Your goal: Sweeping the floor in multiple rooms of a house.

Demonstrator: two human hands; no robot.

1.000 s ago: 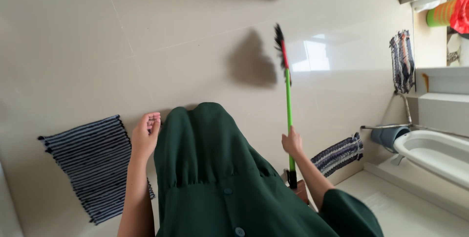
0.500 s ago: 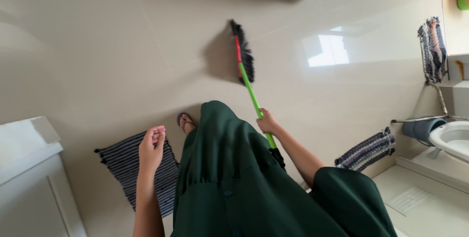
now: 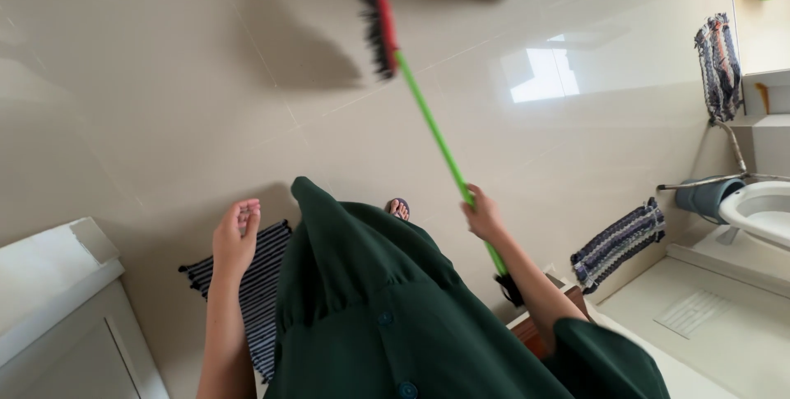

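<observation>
One hand works: the right hand [image 3: 481, 216] grips the green broom [image 3: 428, 119] mid-handle, its bristles far out on the tiled floor [image 3: 164, 78]; the left hand [image 3: 234, 238] hangs loosely curled, empty; sweeping seems underway, wanting a steady pull inward

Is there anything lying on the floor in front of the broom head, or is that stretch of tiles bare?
Nothing visible lies near the broom head: the tiles around it show only its shadow. The right hand grips the green handle. The striped mats lie behind, by the person's feet, away from the bristles.
</observation>
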